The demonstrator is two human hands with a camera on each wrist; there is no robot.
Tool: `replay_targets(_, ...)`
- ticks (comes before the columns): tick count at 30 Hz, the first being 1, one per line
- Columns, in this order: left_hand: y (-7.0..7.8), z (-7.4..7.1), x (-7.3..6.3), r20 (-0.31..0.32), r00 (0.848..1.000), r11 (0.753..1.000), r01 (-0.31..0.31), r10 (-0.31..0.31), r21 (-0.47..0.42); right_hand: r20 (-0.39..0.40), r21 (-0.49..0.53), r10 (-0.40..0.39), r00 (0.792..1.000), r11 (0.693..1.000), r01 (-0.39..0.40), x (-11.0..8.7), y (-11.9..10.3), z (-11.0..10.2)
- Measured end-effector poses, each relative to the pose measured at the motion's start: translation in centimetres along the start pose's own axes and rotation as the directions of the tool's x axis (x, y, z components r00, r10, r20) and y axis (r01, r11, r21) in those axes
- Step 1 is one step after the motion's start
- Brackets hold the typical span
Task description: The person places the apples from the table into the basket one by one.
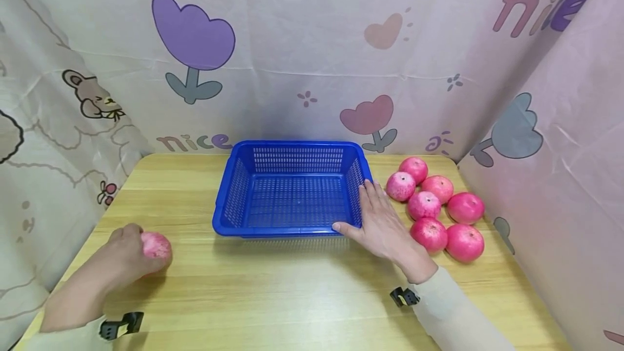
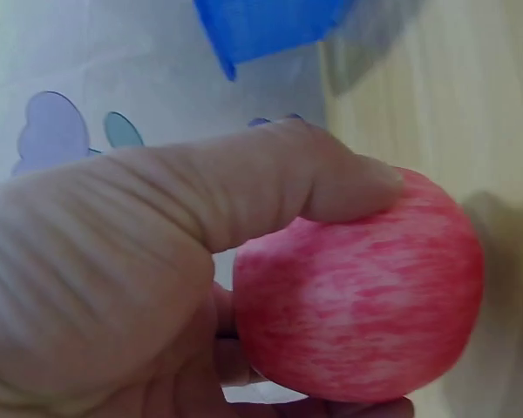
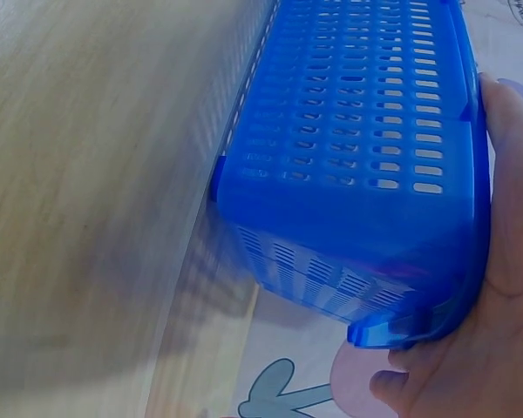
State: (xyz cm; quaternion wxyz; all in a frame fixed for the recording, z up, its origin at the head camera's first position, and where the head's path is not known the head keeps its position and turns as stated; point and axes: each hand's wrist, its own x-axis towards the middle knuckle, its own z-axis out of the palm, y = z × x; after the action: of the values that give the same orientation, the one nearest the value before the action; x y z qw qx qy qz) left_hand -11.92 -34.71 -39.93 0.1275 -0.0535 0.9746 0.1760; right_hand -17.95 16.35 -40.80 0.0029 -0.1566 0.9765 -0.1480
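At the left of the table, my left hand (image 1: 124,253) grips a pinkish-red apple (image 1: 157,248). The left wrist view shows the thumb over the streaked skin of this apple (image 2: 366,296) and fingers beneath it. A blue perforated plastic basket (image 1: 292,231) stands at the middle, with nothing inside. My right hand (image 1: 382,226) rests on the basket's front right corner, its fingers fairly straight along the right rim and the thumb on the front rim. From the right wrist, that hand (image 3: 506,252) lies against the rim of the basket (image 3: 357,200).
Several red and pink apples (image 1: 424,205) lie grouped on the table (image 1: 292,297) to the right of the basket, close to my right hand. Printed curtains (image 1: 292,42) hang behind the table and along both sides.
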Motion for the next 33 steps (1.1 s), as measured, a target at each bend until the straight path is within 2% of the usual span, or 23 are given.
replay_targets(3, 1.0, -0.7, 0.0, -0.085, 0.995, 0.998, -0.055, 0.054, -0.011, 0.003, -0.002, -0.001, 1.000, 1.000, 0.001, 0.0, 0.0, 0.0)
replay_targets(7, 2.9, -1.9, 0.1, -0.196, 0.972, 0.991, -0.136, 0.130, -0.019, 0.005, -0.011, -0.001, 1.000, 1.000, 0.001, 0.0, 0.1, -0.1)
replay_targets(10, 4.5, -2.7, 0.2, -0.236, 0.960, 0.986, -0.165, 0.152, -0.034, 0.001, -0.013, -0.004, 1.000, 1.000, 0.004, 0.0, 0.2, 0.0)
replay_targets(19, 9.0, -4.7, 1.5, -0.206, 0.956, 0.975, -0.219, 0.208, -0.035, 0.007, -0.009, -0.007, 1.000, 1.000, 0.007, 0.1, 0.1, 0.1)
replay_targets(26, 12.2, -5.8, 3.3, -0.181, 0.956, 0.964, -0.250, 0.231, -0.089, 0.004, -0.008, -0.008, 1.000, 1.000, 0.008, 0.1, 0.1, 0.1)
replay_targets(28, 13.0, -5.9, 3.9, -0.182, 0.949, 0.955, -0.279, 0.258, -0.099, 0.002, -0.008, -0.011, 1.000, 1.000, 0.012, 0.1, 0.1, 0.0)
replay_targets(33, 14.8, -6.0, 5.2, -0.174, 0.914, 0.924, -0.379, 0.366, -0.052, -0.003, -0.008, -0.012, 1.000, 1.000, 0.012, 0.1, 0.1, 0.1)
